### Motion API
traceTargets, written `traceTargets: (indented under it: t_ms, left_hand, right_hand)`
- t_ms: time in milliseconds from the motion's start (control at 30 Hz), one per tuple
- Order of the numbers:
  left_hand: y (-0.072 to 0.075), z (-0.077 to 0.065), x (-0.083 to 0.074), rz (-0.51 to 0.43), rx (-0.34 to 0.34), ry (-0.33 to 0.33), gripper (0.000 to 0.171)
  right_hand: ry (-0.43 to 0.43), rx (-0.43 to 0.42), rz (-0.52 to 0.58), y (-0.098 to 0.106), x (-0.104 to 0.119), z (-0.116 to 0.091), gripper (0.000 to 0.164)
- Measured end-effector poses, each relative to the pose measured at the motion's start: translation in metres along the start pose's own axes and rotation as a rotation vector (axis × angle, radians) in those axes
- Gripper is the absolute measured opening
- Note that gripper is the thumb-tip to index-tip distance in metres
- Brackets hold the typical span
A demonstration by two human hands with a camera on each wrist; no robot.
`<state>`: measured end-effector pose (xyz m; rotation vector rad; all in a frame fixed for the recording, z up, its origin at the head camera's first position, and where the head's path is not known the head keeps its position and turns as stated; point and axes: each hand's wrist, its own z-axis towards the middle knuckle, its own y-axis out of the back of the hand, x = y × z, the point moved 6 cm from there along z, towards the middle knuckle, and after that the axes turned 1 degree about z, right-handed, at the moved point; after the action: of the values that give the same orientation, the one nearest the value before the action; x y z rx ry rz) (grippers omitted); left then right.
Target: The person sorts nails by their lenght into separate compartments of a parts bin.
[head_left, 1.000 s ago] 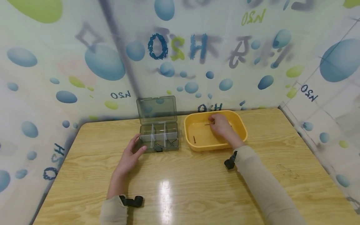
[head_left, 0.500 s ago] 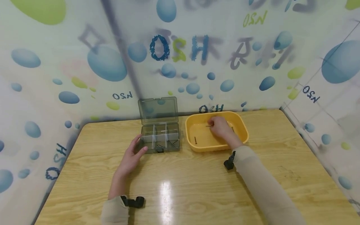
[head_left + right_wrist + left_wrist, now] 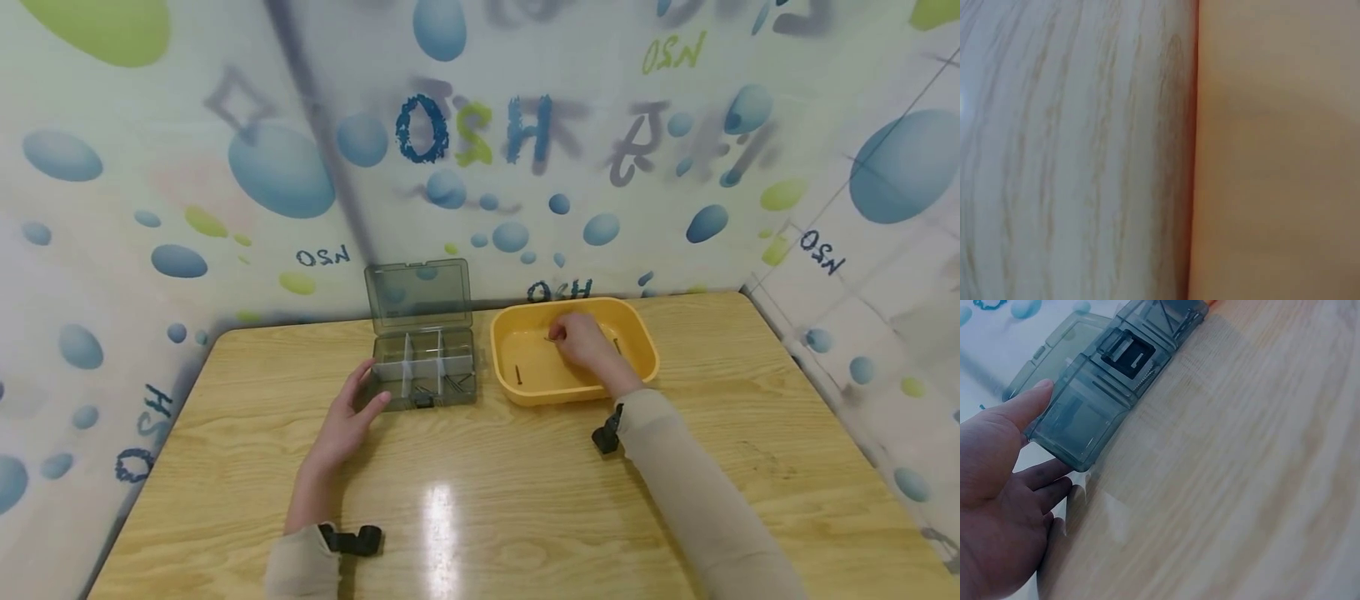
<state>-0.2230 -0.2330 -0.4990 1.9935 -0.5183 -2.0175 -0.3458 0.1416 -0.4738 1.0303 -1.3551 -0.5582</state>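
Observation:
A grey see-through compartment box stands with its lid raised; several screws lie in its front compartments. My left hand rests at the box's left end, thumb near the front corner and fingers along the side. In the left wrist view the thumb of this hand lies against the box's upper edge, near the black latch. Inside the yellow tray my right hand pinches a thin dark screw. Its fingertips are partly hidden from above. Another screw lies at the tray's left.
One more screw lies right of my right hand in the tray. The wooden table meets a patterned wall covering behind. The right wrist view holds only table and the tray's wall.
My right hand shifts slightly within the tray, and the screw at its fingertips turns and shows less of its length. The left hand stays at the box.

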Motion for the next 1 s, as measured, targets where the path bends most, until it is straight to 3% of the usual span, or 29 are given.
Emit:
traceTargets:
  t_ms: [333, 700, 1000]
  left_hand:
    - [0.003, -0.002, 0.001, 0.010, 0.002, 0.006, 0.065]
    - [0.000, -0.002, -0.003, -0.002, 0.002, 0.004, 0.065]
    - [0.001, -0.004, -0.006, -0.006, 0.000, 0.009, 0.064]
  right_hand:
    - [0.035, 0.011, 0.002, -0.002, 0.003, 0.000, 0.019]
    - [0.065, -0.039, 0.117, 0.008, -0.002, -0.001, 0.016]
    - [0.101, -0.020, 0.214, 0.016, 0.023, -0.012, 0.019]
